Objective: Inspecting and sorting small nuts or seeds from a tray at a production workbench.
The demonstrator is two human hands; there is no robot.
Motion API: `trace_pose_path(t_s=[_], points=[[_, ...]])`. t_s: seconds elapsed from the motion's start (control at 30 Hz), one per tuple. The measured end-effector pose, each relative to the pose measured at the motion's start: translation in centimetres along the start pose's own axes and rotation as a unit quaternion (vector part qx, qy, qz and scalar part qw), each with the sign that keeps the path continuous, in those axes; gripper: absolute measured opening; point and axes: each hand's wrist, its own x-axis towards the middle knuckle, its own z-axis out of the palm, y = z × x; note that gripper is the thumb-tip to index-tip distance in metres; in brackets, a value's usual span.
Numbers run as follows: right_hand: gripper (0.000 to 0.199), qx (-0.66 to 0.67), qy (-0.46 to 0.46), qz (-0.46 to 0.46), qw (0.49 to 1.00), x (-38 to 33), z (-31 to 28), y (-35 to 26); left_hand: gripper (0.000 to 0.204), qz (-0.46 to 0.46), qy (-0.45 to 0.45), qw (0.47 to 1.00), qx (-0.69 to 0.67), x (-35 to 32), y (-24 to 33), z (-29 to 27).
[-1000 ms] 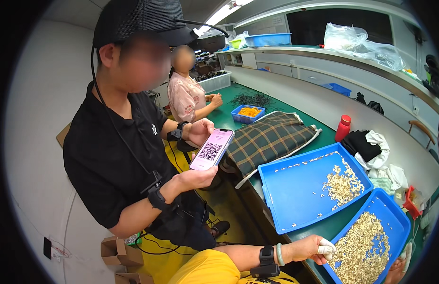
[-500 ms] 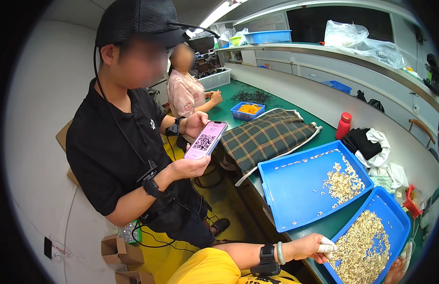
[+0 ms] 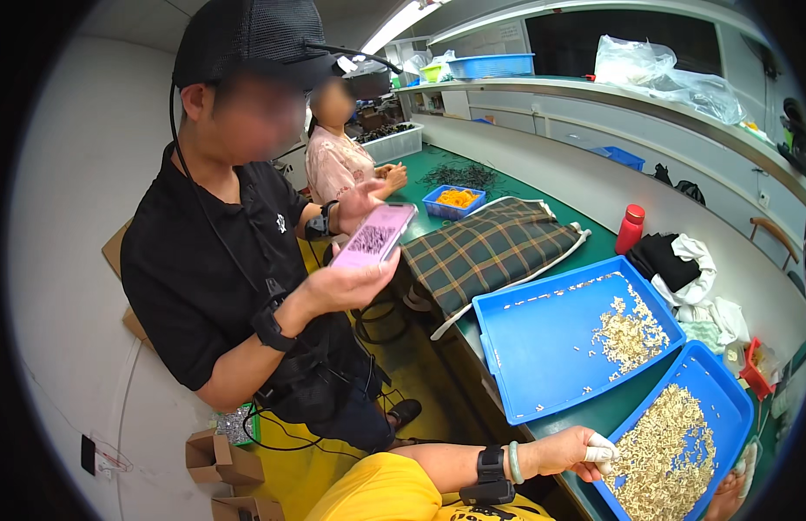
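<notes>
My left hand (image 3: pixel 577 453), with white covers on the thumb and forefinger, is closed in a pinch over the left rim of the nearer blue tray (image 3: pixel 740 401). What the fingertips hold, if anything, is too small to make out. Many small pale-gold metal pieces (image 3: pixel 668 456) lie heaped in that tray. At its right side my right hand (image 3: pixel 730 493) shows only in part, near the picture's dark rim, also with white on a finger. Beyond it, a second blue tray (image 3: pixel 529 365) holds a smaller pile of similar pieces (image 3: pixel 630 334) toward its right.
Left of the bench a person in black (image 3: pixel 238 252) holds up a phone (image 3: pixel 374 234); another person (image 3: pixel 338 165) sits farther back. On the green bench are a plaid cloth (image 3: pixel 498 252), a blue basket (image 3: pixel 455 203), a red bottle (image 3: pixel 630 229), and a red bin (image 3: pixel 756 369).
The person in black has raised the phone slightly to the right and tilted it; their far hand has opened away from it. My hands look unmoved.
</notes>
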Motion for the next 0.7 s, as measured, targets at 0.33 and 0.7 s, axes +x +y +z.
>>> trace_pose_path(t_s=[0.33, 0.7], points=[[0.043, -0.009, 0.007, -0.012, 1.0, 0.2, 0.3, 0.2, 0.023, -0.009, 0.008, 1.0, 0.004, 0.0, 0.0, 0.1], [0.043, 0.014, -0.006, 0.021, 1.0, 0.2, -1.0, -0.2, 0.022, -0.014, 0.008, 1.0, 0.006, -0.1, 0.0, 0.3]])
